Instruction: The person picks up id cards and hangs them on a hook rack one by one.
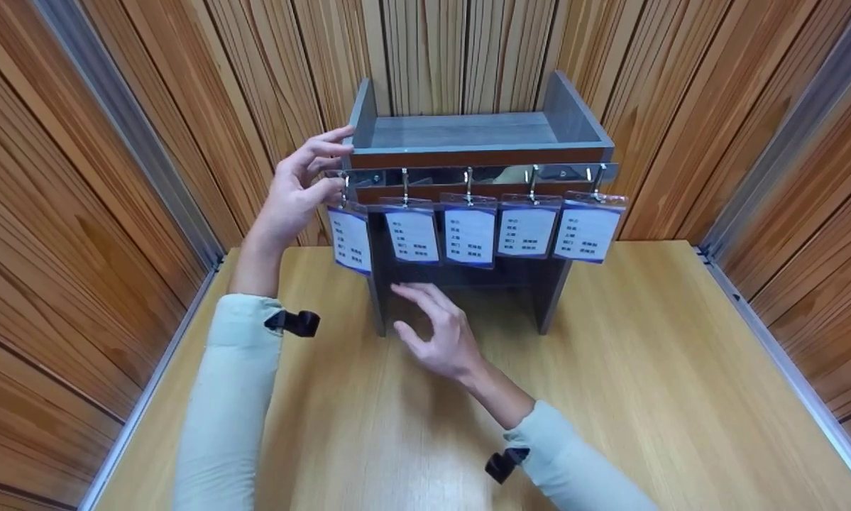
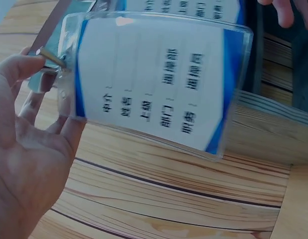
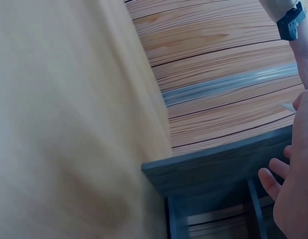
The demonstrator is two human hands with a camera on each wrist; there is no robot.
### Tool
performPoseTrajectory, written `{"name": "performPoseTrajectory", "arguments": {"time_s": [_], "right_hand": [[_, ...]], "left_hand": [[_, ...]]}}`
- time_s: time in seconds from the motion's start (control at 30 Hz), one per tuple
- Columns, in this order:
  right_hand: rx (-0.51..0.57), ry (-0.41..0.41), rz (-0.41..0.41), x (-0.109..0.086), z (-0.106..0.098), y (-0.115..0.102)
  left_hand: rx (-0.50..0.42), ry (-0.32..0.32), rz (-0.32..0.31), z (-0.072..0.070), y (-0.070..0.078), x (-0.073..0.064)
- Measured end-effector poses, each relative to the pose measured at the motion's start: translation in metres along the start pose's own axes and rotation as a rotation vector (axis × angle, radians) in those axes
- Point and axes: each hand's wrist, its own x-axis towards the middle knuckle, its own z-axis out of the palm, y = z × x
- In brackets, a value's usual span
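My left hand (image 1: 301,181) is at the left end of a metal hook rail (image 1: 503,174); its fingertips touch the grey shelf's side. In the left wrist view the thumb meets the hook (image 2: 52,57) carrying the leftmost name badge (image 2: 154,79), a clear sleeve around a white-and-blue card. Several similar badges hang along the rail, among them the second from left (image 1: 414,234) and the rightmost (image 1: 588,231). Below them, my right hand (image 1: 439,333) holds nothing, thumb and fingers apart, in front of the shelf's lower opening. At the right wrist view's edge that hand (image 3: 293,184) shows partly.
The grey shelf unit (image 1: 574,106) stands on a light wooden table (image 1: 652,355), close to the wood-plank back wall (image 1: 460,57). Plank walls rise on both sides, with metal strips (image 1: 141,397) along the table's edges. Black camera mounts (image 1: 294,323) sit on both sleeves.
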Motion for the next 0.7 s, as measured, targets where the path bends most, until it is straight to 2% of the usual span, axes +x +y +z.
{"name": "performPoseTrajectory", "arguments": {"time_s": [0.13, 0.3, 0.43, 0.57, 0.7], "right_hand": [[-0.015, -0.059, 0.006, -0.010, -0.009, 0.008], [-0.020, -0.103, 0.006, -0.022, -0.017, 0.015], [0.015, -0.161, 0.032, -0.029, -0.024, 0.018], [0.052, -0.225, 0.062, -0.036, -0.032, 0.020], [0.066, -0.280, 0.078, -0.043, -0.042, 0.022]], "left_hand": [[0.041, 0.033, 0.019, 0.005, -0.001, 0.000], [0.084, 0.042, 0.041, 0.005, -0.002, 0.000], [0.106, 0.042, 0.039, 0.005, -0.001, -0.001], [0.090, 0.050, 0.027, 0.002, 0.001, -0.003], [0.112, 0.072, 0.061, -0.003, 0.002, -0.005]]}}
